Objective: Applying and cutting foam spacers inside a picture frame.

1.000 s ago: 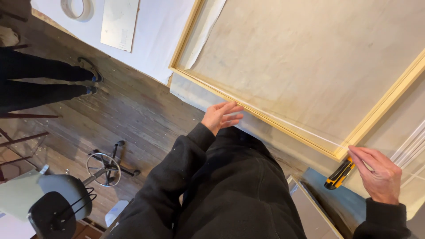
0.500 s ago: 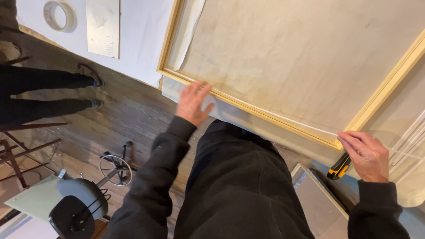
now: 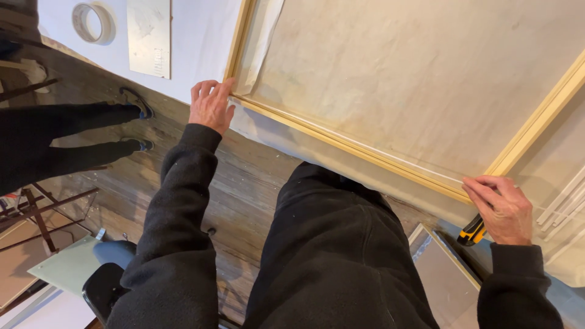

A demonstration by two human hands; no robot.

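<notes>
Two hands were at work along the near rail of a large wooden frame [image 3: 341,141] that lay flat on a white-covered surface [image 3: 201,42], a pale canvas [image 3: 426,79] stretched inside it. The left hand [image 3: 210,105] rested at the frame's near-left corner with the fingers spread and lying flat against the wood — holding nothing, only pressing on the rail. The right hand [image 3: 503,210] was well apart from it, at the near-right corner where the near rail met the right rail; it was closed around a yellow and black utility knife [image 3: 472,231], whose body stuck out below the palm toward the person, while the blade end was hidden under the fingers, so whether it touched the canvas edge could not be told. A strip of pale cloth hung over the near edge of the surface between the two hands. Far to the left on the white covering lay a roll of tape [image 3: 92,23] and, just beside it, a flat grey sheet [image 3: 149,36]. On the wooden floor [image 3: 244,195] to the left stood another person's dark-trousered legs [image 3: 67,137] — their shoes pointed toward the surface.
</notes>
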